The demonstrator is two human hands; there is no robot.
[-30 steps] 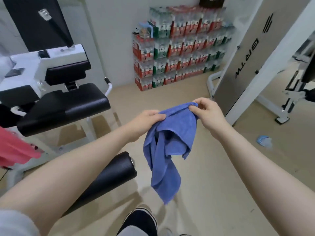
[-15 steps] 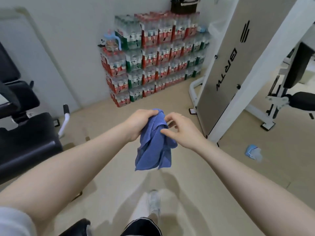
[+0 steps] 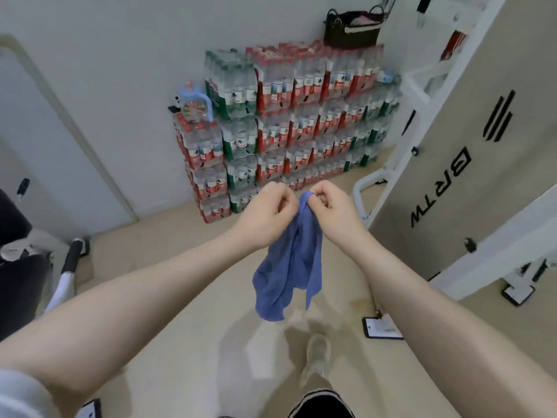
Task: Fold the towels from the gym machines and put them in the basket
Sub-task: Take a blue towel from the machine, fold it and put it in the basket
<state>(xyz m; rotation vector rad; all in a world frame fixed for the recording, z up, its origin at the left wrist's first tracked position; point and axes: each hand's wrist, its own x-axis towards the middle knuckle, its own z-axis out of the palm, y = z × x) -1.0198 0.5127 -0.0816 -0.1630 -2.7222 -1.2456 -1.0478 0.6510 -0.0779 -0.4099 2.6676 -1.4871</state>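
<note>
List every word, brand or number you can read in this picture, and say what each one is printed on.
"BRTW": black letters running sideways on the beige machine panel, below a three-bar logo.
Labels on the stacked water bottle packs: too small and blurred to read.
Card on the floor: print unreadable.

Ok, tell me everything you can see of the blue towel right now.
The towel is plain blue, soft terry-like cloth, bunched and not yet folded flat. It hangs in mid-air above the floor, draped in loose vertical folds with uneven lower corners. Its top edge is pinched between the left hand and right hand, held close together. Nothing else touches it.
</note>
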